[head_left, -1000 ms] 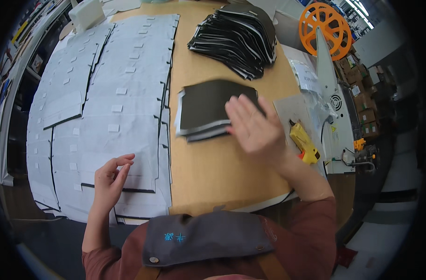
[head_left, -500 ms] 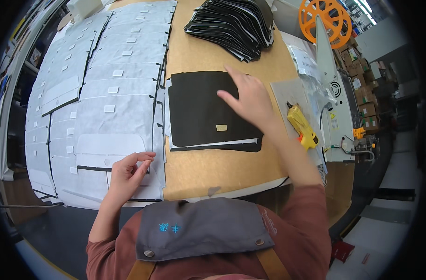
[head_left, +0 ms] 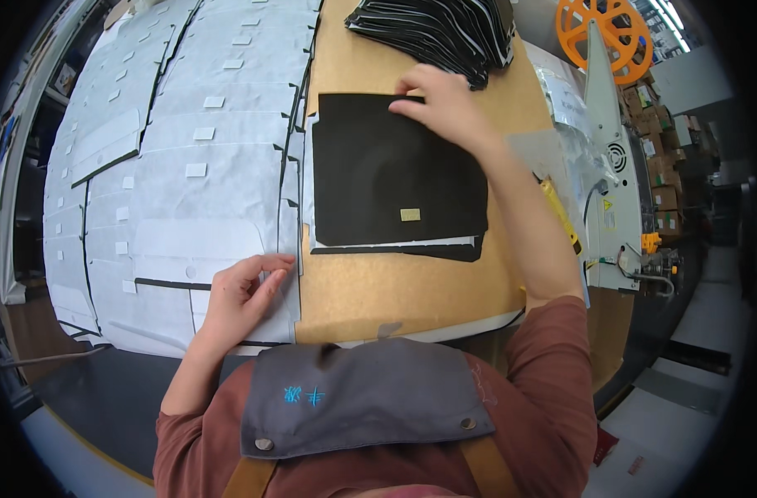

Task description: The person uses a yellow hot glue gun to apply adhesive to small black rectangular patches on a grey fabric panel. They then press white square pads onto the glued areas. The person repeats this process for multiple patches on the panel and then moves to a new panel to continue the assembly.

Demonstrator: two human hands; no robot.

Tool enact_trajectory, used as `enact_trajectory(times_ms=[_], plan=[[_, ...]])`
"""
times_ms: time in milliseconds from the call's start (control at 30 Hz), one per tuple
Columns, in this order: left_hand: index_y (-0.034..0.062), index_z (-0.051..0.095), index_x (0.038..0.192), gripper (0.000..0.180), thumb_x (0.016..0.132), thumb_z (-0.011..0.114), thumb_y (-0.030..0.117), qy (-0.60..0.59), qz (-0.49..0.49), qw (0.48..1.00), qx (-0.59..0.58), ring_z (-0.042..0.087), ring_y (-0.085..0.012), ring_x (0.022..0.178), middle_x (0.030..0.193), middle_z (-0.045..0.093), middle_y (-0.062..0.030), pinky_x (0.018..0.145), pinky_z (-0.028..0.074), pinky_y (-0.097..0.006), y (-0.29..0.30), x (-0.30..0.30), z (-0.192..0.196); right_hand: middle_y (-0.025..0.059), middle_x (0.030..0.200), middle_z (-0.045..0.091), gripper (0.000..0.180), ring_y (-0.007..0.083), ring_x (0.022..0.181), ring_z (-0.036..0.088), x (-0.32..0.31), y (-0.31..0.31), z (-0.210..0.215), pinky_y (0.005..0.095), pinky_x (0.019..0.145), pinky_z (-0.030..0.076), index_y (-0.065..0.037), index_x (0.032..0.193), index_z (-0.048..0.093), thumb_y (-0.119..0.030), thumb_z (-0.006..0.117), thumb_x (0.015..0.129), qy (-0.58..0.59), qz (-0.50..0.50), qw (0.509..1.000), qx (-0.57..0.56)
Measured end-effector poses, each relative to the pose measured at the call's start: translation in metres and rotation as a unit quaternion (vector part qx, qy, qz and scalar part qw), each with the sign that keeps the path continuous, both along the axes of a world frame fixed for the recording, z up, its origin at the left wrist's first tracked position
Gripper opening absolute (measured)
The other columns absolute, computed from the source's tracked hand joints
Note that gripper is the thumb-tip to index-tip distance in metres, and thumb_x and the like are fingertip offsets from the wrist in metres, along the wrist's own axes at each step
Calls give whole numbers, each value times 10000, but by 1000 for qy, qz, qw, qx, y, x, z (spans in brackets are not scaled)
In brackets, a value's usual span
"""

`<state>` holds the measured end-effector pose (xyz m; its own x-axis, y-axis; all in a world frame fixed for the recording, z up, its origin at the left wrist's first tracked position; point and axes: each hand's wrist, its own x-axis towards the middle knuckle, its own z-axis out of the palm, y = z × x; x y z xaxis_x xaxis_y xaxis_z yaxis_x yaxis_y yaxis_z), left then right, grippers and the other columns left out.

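A black rectangular fabric panel (head_left: 395, 166) with a small gold label near its near edge lies in front of me. A white layer and another black edge show under it. My right hand (head_left: 440, 104) is at its far edge, thumb on top and fingers curled over the rim, gripping it. My left hand (head_left: 244, 290) rests over the white sheets (head_left: 196, 236), fingers loosely bent and thumb apart, holding nothing. Those sheets carry small white tags and dark edges, and cover the table's left side.
A thick stack of black panels (head_left: 436, 33) sits at the far side of the brown tabletop (head_left: 395, 290). To the right are a yellow glue gun (head_left: 561, 214), clear plastic packaging (head_left: 573, 120) and a grey machine (head_left: 615, 199) with an orange reel (head_left: 602, 37). Cardboard boxes stand beyond.
My right hand has moved from above the panel's right part to its far edge and closed there. The whole view has shifted slightly, and the left hand stays near the same sheets.
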<state>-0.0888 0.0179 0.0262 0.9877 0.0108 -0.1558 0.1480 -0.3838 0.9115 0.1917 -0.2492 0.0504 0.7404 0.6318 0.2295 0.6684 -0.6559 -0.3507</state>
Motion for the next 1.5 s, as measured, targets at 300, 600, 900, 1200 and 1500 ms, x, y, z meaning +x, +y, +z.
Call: enact_trajectory(times_ms=[300,600,900,1200,1500], plan=[[-22,647,1152,465,1067,395,359,107,50,970,-212,271,-11,497,993,734,-104,449,239,-191,-2,4,10,46,879,702,151,161,794,650,-109,-30,121,299,761,522,-32,963,668,-69,746,840,-193,24,960,200],[-95,490,1355,669,1024,461,486,235,102,936,-241,373,-72,540,806,608,-33,484,317,-242,-19,8,4,2,980,700,103,106,838,681,-260,-32,8,381,947,472,-127,895,657,-134,692,798,-203,130,970,-9],[-64,577,1268,376,951,648,125,36,-3,999,-9,586,-48,706,822,688,-47,625,469,-220,-52,18,7,3,1102,697,280,149,965,669,-274,-42,-9,400,960,463,-156,1095,699,-161,621,826,-183,51,981,-46],[76,420,1464,602,916,669,102,-39,54,994,82,580,-123,644,739,654,-71,616,470,-279,-53,38,-8,18,1197,682,399,182,1063,658,-251,-46,-23,457,995,446,-170,1234,670,-144,591,844,-202,-4,978,-51],[160,385,1490,659,899,674,120,-49,-4,985,168,584,-268,592,762,627,-142,607,486,-361,-46,55,-1,12,1190,686,351,184,1054,662,-244,-40,-22,445,1016,430,-164,1179,702,-156,604,841,-198,1,978,-72]])
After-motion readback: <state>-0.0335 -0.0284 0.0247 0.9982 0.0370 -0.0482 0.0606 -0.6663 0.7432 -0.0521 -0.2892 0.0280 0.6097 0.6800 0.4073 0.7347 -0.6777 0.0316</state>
